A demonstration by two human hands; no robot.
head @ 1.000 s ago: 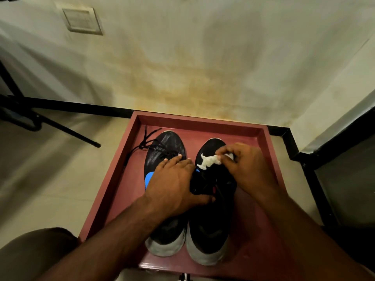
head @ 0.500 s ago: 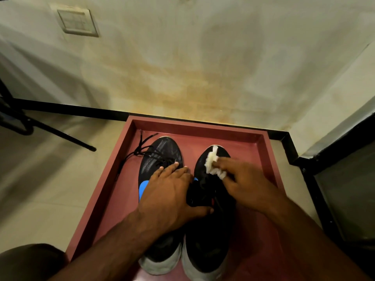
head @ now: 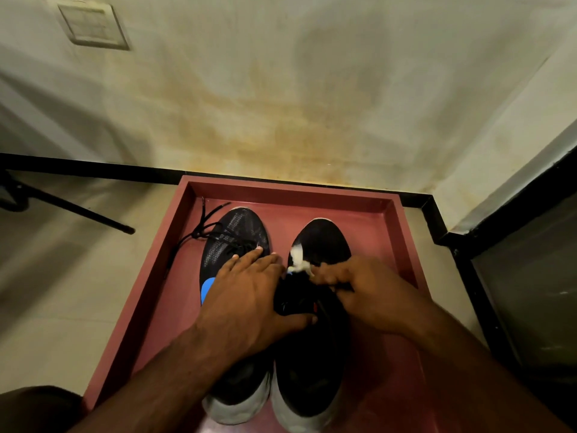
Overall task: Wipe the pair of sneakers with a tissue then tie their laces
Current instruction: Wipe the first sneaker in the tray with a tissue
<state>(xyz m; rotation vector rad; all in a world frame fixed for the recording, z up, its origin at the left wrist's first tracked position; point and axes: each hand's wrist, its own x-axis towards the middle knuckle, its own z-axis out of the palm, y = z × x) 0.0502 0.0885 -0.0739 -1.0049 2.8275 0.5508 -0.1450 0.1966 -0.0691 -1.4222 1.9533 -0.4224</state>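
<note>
Two black sneakers with white soles stand side by side, toes away from me, in a reddish-brown tray [head: 402, 232]. The left sneaker [head: 237, 232] has a blue patch on its side and loose black laces [head: 199, 229] trailing off to the left. My left hand [head: 246, 301] lies flat across both sneakers, fingers straight on the left one, thumb on the right one's tongue. My right hand [head: 362, 289] pinches a crumpled white tissue [head: 298, 260] against the upper of the right sneaker [head: 324, 239], behind its toe.
The tray sits on a pale tiled floor against a stained wall with a black skirting. A black metal leg [head: 78, 210] slants across the floor at the left. A dark panel [head: 527, 276] stands at the right. My knee [head: 34, 407] shows at the bottom left.
My right hand has drawn the tissue back from the right sneaker's toe tip toward the laces. The left hand has stayed flat on the sneakers.
</note>
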